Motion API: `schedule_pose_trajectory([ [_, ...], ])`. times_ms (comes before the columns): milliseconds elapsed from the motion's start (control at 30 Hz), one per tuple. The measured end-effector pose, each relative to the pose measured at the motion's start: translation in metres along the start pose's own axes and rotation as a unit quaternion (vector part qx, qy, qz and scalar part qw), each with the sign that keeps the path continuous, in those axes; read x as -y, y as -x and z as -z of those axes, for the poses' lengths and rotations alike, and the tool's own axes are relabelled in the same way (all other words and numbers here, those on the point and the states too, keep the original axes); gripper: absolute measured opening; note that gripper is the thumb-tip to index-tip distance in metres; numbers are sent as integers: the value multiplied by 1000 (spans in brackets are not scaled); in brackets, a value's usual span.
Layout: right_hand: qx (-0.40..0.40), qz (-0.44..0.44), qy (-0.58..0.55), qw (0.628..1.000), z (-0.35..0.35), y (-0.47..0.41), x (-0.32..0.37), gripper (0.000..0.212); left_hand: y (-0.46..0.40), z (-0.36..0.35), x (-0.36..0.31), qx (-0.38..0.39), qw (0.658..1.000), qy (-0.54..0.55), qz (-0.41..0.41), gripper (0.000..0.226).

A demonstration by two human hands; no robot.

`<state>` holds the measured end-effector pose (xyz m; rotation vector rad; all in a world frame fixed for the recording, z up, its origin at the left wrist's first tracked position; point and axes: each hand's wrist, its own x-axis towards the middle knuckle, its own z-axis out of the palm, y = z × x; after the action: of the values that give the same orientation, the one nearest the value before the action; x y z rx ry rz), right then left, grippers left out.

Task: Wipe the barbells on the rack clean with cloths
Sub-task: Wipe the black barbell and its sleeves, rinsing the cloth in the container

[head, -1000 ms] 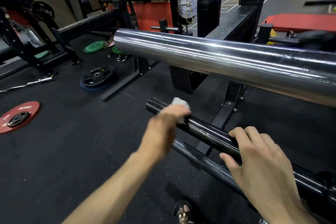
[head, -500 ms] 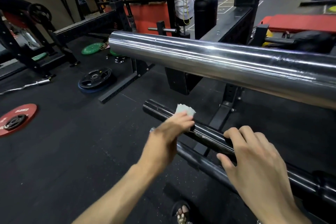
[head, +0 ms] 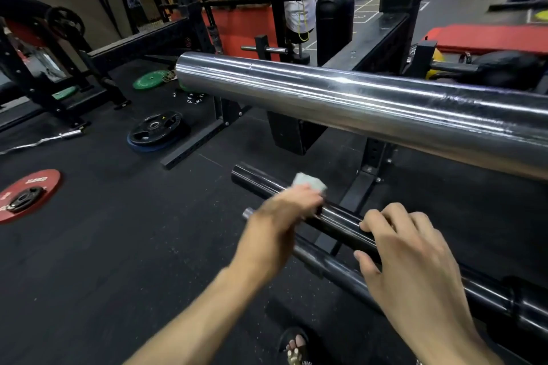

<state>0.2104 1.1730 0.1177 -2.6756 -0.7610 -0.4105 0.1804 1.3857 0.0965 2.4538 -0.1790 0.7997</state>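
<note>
Far left, on the floor: red plate (head: 28, 195), then a black plate (head: 155, 130), both well apart from the work.

Left hand (head: 286, 212): grip curled round a small pale cloth (head: 310, 182), pressing it onto the dark barbell sleeve (head: 341, 222) on the rack's middle rung. Over the last second the cloth has travelled from near the sleeve's open end inward along the bar, toward the right hand. Reads as one wipe stroke in progress; motion blur on the hand agrees.

Right hand (head: 406, 258): fingers curved over the same sleeve, thumb underneath, steadying it. Position unchanged across the second.

Lower bar (head: 332, 268) lies just beneath, untouched. Chrome barbell (head: 370, 104) sits above, untouched now.

Judgement: the end section of the dark sleeve is covered; the stretch under and beyond the right hand is not yet reached, and that hand would have to shift for it.
</note>
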Motion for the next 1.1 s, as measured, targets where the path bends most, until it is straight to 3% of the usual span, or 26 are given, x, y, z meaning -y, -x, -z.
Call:
schedule_pose_trajectory([
  [100, -9, 4, -20, 1000, 1, 2, 1, 44, -23, 26, 39, -82, 985, -73, 134, 53],
  [200, -3, 5, -24, 1000, 1, 2, 1, 43, -39, 30, 42, -129, 964, -67, 221, 57],
  [267, -2, 5, -24, 1000, 0, 1, 2, 43, -32, 14, 18, -90, 978, -45, 184, 55],
  [333, -5, 6, -20, 1000, 0, 1, 2, 45, -11, -8, -8, -16, 996, 19, 87, 53],
  [400, -5, 7, -17, 1000, 0, 1, 2, 47, -4, -7, -8, 5, 999, 30, 15, 55],
  [467, -4, 8, -19, 1000, 1, 1, 1, 48, -17, 10, 19, -12, 998, -26, 55, 52],
  [533, -6, 8, -25, 1000, 1, 3, 0, 49, -33, 31, 51, -74, 986, -85, 125, 47],
  [667, -11, 16, -24, 1000, -1, 2, -2, 53, -45, 44, 72, -155, 955, -70, 242, 43],
  [800, -11, 14, -15, 1000, -4, -1, -1, 58, -29, 17, 22, -83, 982, -75, 150, 50],
  [933, -7, 9, -14, 1000, -5, -1, -3, 62, -1, -2, 5, -9, 999, 15, 36, 48],
  [1000, 4, 1, -9, 1000, -7, 1, -3, 63, -14, 15, 28, -28, 996, -66, 55, 48],
  [1100, 40, -18, 8, 999, -7, 5, -2, 61, -37, 40, 59, -77, 977, -113, 167, 42],
])
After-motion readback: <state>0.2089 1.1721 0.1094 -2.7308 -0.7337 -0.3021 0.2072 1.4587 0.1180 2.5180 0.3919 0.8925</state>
